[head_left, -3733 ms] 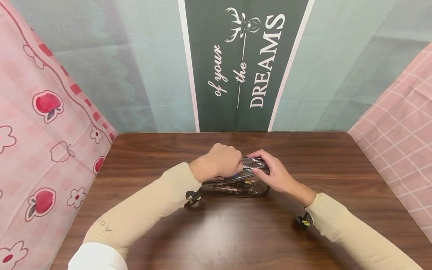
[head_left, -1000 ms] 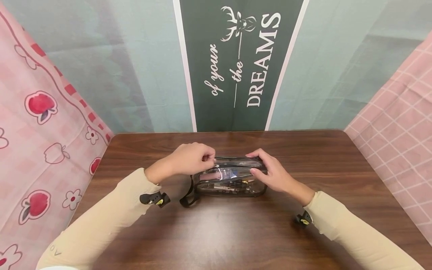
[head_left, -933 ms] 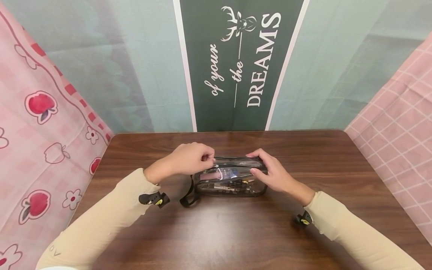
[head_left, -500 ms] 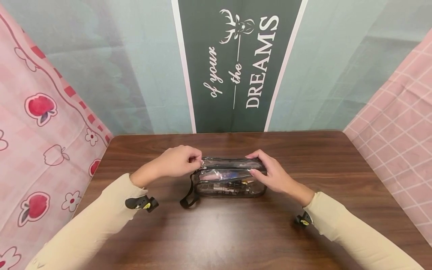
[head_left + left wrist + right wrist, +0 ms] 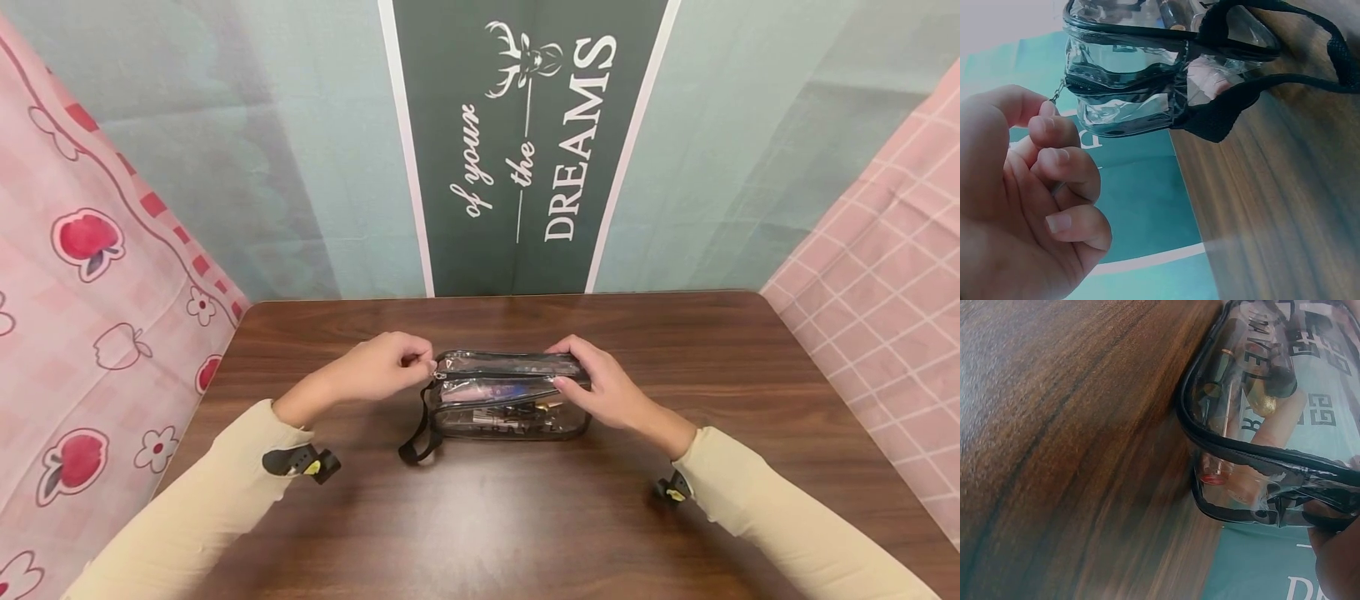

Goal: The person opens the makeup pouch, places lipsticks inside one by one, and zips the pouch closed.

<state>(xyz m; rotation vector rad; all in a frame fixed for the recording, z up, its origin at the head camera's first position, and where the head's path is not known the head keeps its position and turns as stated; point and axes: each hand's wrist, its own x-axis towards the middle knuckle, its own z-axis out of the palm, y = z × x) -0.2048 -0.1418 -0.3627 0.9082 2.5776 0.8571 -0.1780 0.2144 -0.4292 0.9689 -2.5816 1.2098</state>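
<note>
A clear zip pouch [image 5: 517,421] with black piping and "TRAVEL" lettering sits on the table, cosmetic tubes [image 5: 1272,428] visible through its wall. At its left end, my left hand [image 5: 375,367] pinches the small metal zipper pull [image 5: 1056,92] between thumb and forefinger; the other fingers curl loosely. The zipper line [image 5: 502,376] runs along the pouch's top. My right hand [image 5: 611,387] grips the right end, thumb on the near side and fingers over the far side. Only part of this hand shows in the right wrist view.
A black strap loop [image 5: 420,447] hangs from the pouch's left end onto the brown wooden table [image 5: 480,525]. Behind the table's far edge hangs a green cloth [image 5: 322,167] with a lettered panel. Pink patterned cloths [image 5: 97,333] flank both sides.
My left hand has travelled left along the pouch's top with the zipper pull, from near the middle to the left end. The right hand has kept its grip on the right end.
</note>
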